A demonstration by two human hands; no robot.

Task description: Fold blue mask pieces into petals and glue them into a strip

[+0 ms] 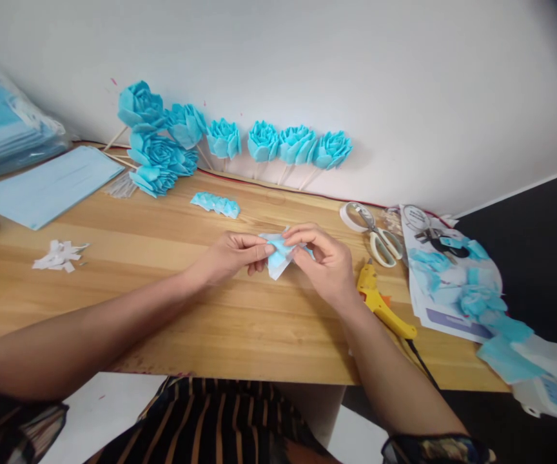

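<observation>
Between both hands, above the middle of the wooden table [172,322], is a small light-blue and white piece of thin sheet [277,259], creased and partly folded. My left hand [234,258] pinches its left side between thumb and fingers. On the other side, the fingers and thumb of my right hand [324,261] are closed on its right edge, hiding part of it. Just behind them lies a strip of folded blue petals [215,204]. A yellow glue gun [380,303] rests beside my right forearm.
Blue flowers on sticks [263,142] lean along the wall. At left are flat blue sheets [51,183], a plastic-wrapped stack [8,129] and white scraps [60,256]. Scissors [382,245], a tape roll [354,216] and a heap of blue scraps [481,299] occupy the right.
</observation>
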